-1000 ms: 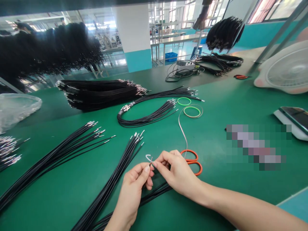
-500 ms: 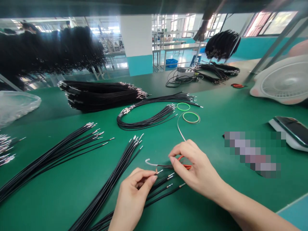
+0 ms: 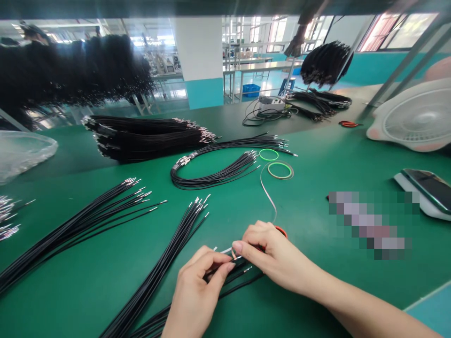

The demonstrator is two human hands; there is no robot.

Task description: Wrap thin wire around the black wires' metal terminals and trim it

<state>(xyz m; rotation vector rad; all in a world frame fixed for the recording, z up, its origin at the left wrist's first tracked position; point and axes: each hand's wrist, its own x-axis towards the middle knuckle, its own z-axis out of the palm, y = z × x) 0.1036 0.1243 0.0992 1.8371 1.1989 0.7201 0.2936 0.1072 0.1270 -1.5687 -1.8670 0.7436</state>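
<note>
My left hand (image 3: 200,284) is closed in a pinch on a black wire, whose metal end (image 3: 238,257) pokes out past the thumb and forefinger. Close against it, my right hand (image 3: 273,251) is closed around what look like small scissors with orange loop handles (image 3: 282,231); their blades are mostly hidden. A thin pale strip (image 3: 270,199) runs from a coil down to the right hand, and a short white length shows between both hands. More black wires (image 3: 243,281) with metal tips lie beneath the hands.
Loose bundles of black wires (image 3: 172,249) lie to the left. A curved bundle (image 3: 200,183), green rings (image 3: 280,170) and a thick wire stack (image 3: 144,141) sit farther back. At right are a white fan (image 3: 419,115) and a phone-like device (image 3: 428,188).
My right hand has moved left and down against my left hand, bringing the orange-handled tool to the wire end. The pale strip now hangs in a longer curve. My left hand keeps its pinch.
</note>
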